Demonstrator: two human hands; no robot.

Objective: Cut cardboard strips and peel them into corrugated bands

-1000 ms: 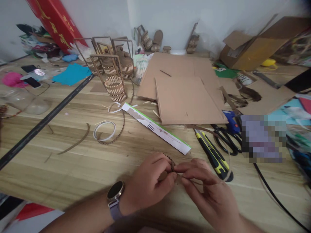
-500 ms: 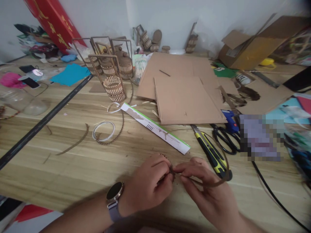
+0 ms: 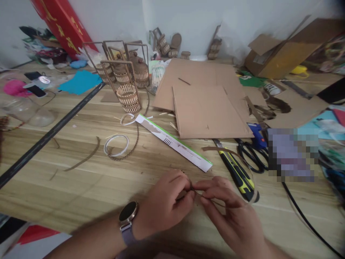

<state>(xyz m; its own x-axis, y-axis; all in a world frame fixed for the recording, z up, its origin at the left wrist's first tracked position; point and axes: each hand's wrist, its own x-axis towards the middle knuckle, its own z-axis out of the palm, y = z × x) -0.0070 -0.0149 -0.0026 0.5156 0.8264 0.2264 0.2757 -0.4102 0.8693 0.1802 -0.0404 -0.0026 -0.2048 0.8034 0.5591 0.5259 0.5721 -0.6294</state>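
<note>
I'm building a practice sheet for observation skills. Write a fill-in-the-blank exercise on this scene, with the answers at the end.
1. The watch is worn on the person's ____ wrist.
2. The right hand holds a thin strip coloured ____.
3. The utility knife is cased in black and ____.
4. The long white ruler-like piece on the table has one bright ____ edge.

Missing words: left; brown; yellow; green.

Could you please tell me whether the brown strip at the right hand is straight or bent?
Bent: from the right hand, the brown strip curves past the utility knife and its free end points left.
</note>
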